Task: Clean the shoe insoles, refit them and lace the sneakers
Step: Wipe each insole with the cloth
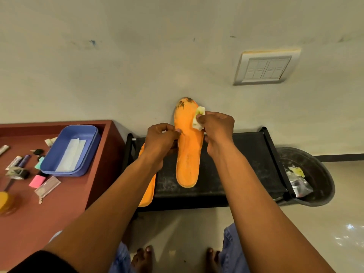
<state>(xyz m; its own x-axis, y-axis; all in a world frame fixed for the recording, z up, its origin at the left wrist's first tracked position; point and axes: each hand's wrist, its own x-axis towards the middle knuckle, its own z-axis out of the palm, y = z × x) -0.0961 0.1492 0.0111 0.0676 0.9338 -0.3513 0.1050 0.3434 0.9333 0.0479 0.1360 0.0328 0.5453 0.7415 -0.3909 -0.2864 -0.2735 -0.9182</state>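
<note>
We've got the orange foam insole point(188, 152) held up at centre frame, toe end w/ dark stains pointing up toward the wall, heel end hanging just over the black plastic rack shelf point(246, 154). Our left hand point(160, 141) pinches the insole's left edge, thumb on its face & fingers curled behind. Our right hand point(216, 131) grips a small crumpled pale-yellow wipe point(199, 117), pressed against the insole's upper right edge. A second orange insole point(147, 192) lies on the shelf's left side, lower centre-left of frame, partly hidden by our left forearm & overhanging the front edge. The shelf top looks dusty & scuffed. At right of frame, a round black bin point(319, 170) sits touching the rack, w/ a used yellowish wipe & silvery wrappers inside. At left, a reddish-brown table point(49, 209) carries a blue rectangular plastic tray point(86, 154) w/ white tissue sheets in it, plus small clutter nr the left edge: markers, a pink eraser, keys, a yellow jar, too small to detail. The off-white wall point(137, 56) fills the upper frame, marked w/ smudges, & a grey switch plate point(266, 67) sits upper right. Floor is pale glossy tile; our bare feet & blue trouser legs show at bottom.
</note>
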